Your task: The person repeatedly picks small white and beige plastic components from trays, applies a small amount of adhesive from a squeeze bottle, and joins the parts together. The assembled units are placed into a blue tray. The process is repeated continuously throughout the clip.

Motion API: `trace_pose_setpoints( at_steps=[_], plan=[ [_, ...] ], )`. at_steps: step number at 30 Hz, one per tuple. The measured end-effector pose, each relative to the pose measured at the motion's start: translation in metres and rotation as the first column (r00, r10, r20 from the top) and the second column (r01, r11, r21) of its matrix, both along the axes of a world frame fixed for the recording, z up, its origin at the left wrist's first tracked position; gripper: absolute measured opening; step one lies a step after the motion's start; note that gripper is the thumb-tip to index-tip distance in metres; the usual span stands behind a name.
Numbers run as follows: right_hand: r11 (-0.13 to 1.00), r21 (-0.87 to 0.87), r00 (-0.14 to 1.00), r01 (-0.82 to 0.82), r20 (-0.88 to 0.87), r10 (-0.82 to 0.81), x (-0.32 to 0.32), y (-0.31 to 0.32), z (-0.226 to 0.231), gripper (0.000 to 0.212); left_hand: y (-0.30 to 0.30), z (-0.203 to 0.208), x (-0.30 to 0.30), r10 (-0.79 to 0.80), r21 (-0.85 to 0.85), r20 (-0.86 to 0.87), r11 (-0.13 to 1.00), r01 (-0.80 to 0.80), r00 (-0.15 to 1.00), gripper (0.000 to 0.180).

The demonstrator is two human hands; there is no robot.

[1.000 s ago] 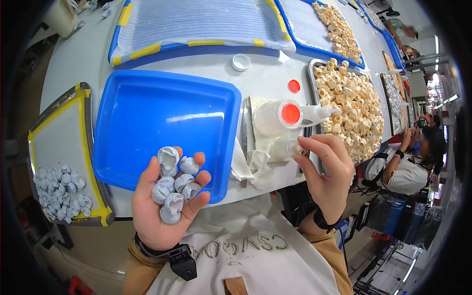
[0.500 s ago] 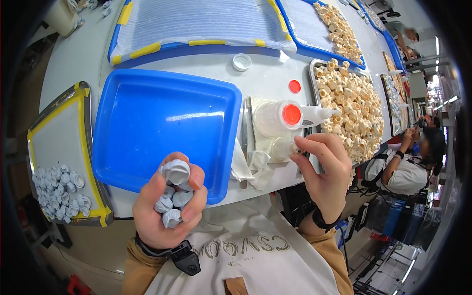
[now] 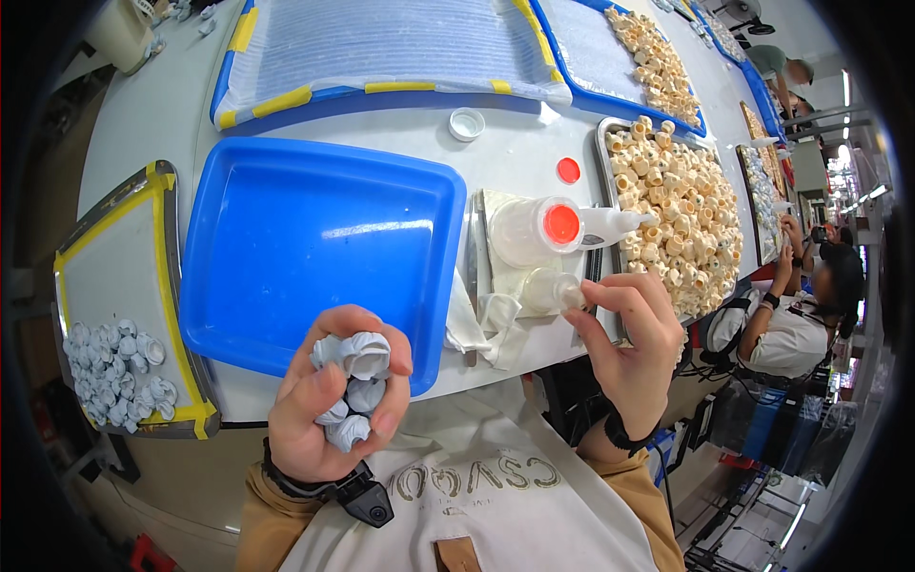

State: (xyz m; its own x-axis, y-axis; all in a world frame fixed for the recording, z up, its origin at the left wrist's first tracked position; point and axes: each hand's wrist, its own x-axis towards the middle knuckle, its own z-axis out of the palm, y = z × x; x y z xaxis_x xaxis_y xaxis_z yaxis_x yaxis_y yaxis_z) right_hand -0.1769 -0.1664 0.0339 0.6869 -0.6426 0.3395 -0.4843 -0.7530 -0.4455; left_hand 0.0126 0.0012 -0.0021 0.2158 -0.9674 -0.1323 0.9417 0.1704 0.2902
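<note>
My left hand [image 3: 329,405] is curled around several pale blue, hollow, ridged pieces [image 3: 366,357], the top one with its opening showing. It hovers over the near edge of a blue tray [image 3: 456,248]. Thumb and forefinger of my right hand [image 3: 629,338] pinch a small cream piece, mostly hidden by the fingertips, at the mouth of a small translucent cup [image 3: 545,292] lying on its side or tilted. Beyond that cup are a larger clear tub [image 3: 519,232] with a red-orange centre and a white nozzle bottle [image 3: 615,225].
A metal tray [image 3: 604,143] heaped with cream hollow pieces [image 3: 677,219] lies at the right. Pale blue pieces [image 3: 110,372] fill part of a yellow-taped tray [image 3: 170,286] at the left. A white lid [image 3: 466,124], red disc [image 3: 568,171] and crumpled tissue [image 3: 496,329] lie around.
My left hand has moved slightly right and down, turning the blue pieces in its grip. My right hand has shifted a little right and stays pinched at the small cup.
</note>
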Motion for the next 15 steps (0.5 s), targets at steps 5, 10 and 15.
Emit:
trace_pose_setpoints(
  at_steps=[5, 10, 15],
  plan=[
    [1.0, -0.003, 0.999, 0.031, 0.023, -0.031, -0.002, 0.001, -0.002, 0.023, -0.002, 0.002, -0.002, 0.011, 0.038, 0.072, 0.999, -0.014, 0.997, 0.039],
    [0.986, 0.103, 0.981, 0.131, 0.131, -0.144, -0.002, 0.005, -0.006, 0.024, -0.001, 0.004, -0.001, -0.057, 0.087, 0.154, 0.995, 0.044, 0.986, 0.037],
    [0.938, 0.304, 0.832, -0.169, 0.554, -0.029, 0.007, 0.02, 0.001, 0.031, -0.005, 0.012, -0.004, -0.175, 0.201, 0.252, 0.972, 0.125, 0.952, 0.035]
  ],
)
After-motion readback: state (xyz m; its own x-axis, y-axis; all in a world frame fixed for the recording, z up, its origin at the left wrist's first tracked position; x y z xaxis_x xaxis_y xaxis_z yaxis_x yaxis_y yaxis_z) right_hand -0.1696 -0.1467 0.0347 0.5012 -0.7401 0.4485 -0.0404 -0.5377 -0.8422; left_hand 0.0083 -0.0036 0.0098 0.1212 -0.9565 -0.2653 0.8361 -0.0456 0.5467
